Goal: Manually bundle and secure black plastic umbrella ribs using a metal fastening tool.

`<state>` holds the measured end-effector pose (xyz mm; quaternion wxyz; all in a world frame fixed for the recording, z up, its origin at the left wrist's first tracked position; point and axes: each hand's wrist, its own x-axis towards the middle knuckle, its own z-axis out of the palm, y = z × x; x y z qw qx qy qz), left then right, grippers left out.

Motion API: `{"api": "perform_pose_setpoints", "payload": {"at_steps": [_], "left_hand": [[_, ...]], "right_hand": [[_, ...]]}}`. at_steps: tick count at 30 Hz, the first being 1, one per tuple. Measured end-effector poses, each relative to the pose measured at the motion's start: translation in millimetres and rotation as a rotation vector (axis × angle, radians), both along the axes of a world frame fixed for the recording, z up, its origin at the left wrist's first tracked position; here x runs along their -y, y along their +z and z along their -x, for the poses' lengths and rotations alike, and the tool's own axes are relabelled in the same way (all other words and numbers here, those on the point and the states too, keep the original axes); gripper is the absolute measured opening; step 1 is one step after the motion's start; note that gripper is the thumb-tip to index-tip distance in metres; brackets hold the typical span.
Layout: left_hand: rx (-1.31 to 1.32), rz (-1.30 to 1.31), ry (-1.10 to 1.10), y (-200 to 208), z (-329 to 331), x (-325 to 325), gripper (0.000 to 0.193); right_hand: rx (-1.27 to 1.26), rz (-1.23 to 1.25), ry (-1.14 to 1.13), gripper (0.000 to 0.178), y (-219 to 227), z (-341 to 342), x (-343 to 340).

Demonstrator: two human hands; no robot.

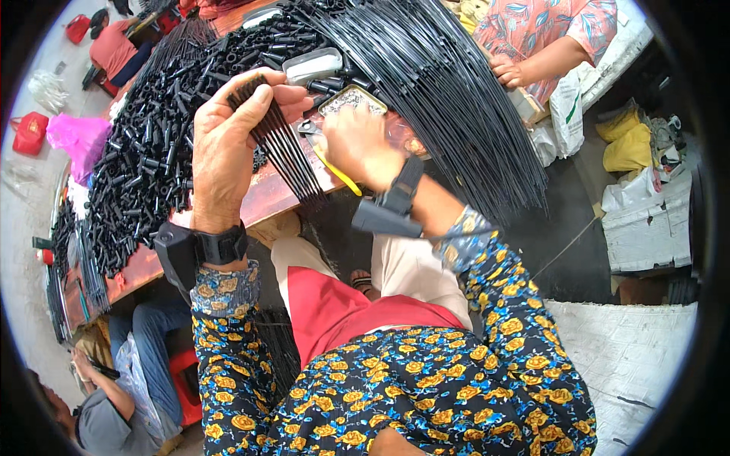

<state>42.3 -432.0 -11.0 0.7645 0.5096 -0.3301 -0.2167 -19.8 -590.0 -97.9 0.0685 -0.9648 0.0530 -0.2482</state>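
My left hand [222, 140] is closed on a fanned row of thin black rods [290, 158], pinched between thumb and fingers with the lower ends slanting down to the right. Beside them my right hand [359, 144], blurred by motion, is closed around yellow-handled pliers [340, 173]. The metal jaws point left toward the rods; whether they touch a rod I cannot tell. Just beyond the right hand sits a shallow tray [372, 97] of small shiny pieces, partly covered by the hand.
A large heap of short black tubular parts [152, 152] covers the table's left. Long black rods [456, 99] lie bundled at the right, overhanging the edge. Behind my hands stands a clear container [313, 67]. A co-worker's hand [508, 71] is at far right; another person [122, 403] sits at lower left.
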Motion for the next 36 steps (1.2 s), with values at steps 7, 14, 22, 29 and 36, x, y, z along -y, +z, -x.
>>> {"api": "perform_pose_setpoints", "payload": {"at_steps": [7,14,22,29,36], "left_hand": [[0.01,0.038,0.009,2,6,1,0.02],[-0.04,-0.007,-0.026,1,1,-3,0.022],[-0.081,-0.043,-0.031,4,-2,3,0.021],[-0.06,-0.045,-0.032,4,-3,0,0.02],[-0.041,-0.09,0.019,1,-8,5,0.024]], "right_hand": [[-0.227,-0.185,-0.106,0.021,78,-96,75],[-0.278,-0.069,-0.01,0.023,42,-166,90],[-0.218,0.12,0.131,0.016,19,-177,100],[-0.219,-0.076,0.099,0.015,8,-180,106],[-0.05,-0.652,0.141,0.018,38,-161,110]]}}
